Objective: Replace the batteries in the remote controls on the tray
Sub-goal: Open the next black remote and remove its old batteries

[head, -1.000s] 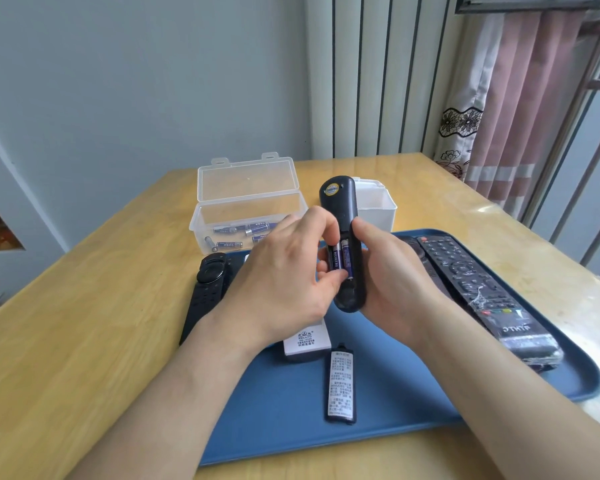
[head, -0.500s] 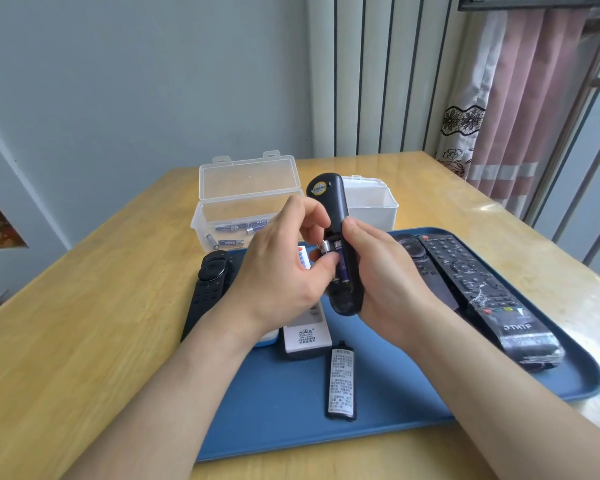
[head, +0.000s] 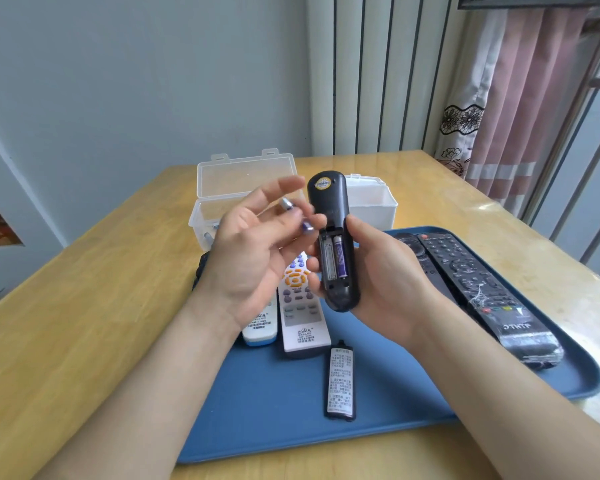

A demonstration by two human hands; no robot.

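Battery pulled from remote, left hand (pinching)

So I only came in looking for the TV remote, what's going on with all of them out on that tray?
A person is swapping remote batteries. The right hand holds a black remote with its back to the camera and its compartment open: one slot is empty and a purple battery sits in the other. The left hand pinches a loose battery, blurred, beside it. The battery cover lies on the blue tray beside a white remote.
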